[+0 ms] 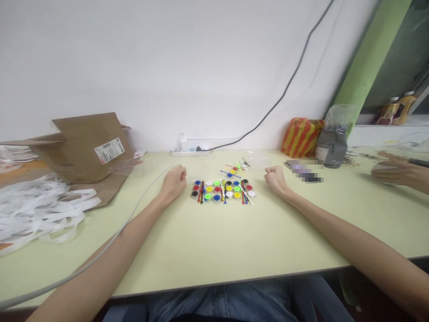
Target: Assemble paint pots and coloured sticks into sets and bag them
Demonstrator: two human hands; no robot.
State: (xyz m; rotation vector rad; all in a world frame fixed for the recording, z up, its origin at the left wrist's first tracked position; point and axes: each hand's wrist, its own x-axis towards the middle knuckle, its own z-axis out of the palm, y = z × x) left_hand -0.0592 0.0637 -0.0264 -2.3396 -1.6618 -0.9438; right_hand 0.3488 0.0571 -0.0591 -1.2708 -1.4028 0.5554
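While both arms lie stretched across a pale green desk (pixel 217 250), a seated person rests the left hand (pixel 174 181) and the right hand (pixel 275 178) on its surface, each curled into a closed fist with nothing visible in its grip. Between the fists, toward the middle of the desk, sits a cluster of small round pots (pixel 223 191) with lids in blue, red, yellow, green, white and black. They are set out in three rough rows, with thin coloured sticks lying among them. The left fist is just beside the cluster's left end; the right fist is near its right end, and neither touches a pot. A few loose sticks (pixel 234 169) lie outside the rows, just behind the cluster toward the back edge. At that edge, against the wall, is a white power strip (pixel 191 150). A brown paper bag (pixel 90 147) and a heap of white paper strips (pixel 36 210) fill the left end, and a grey cable (pixel 100 255) crosses the front left corner. A striped bag (pixel 301 136) stands at the back right, where another person's hand (pixel 395 172) rests on the desk.
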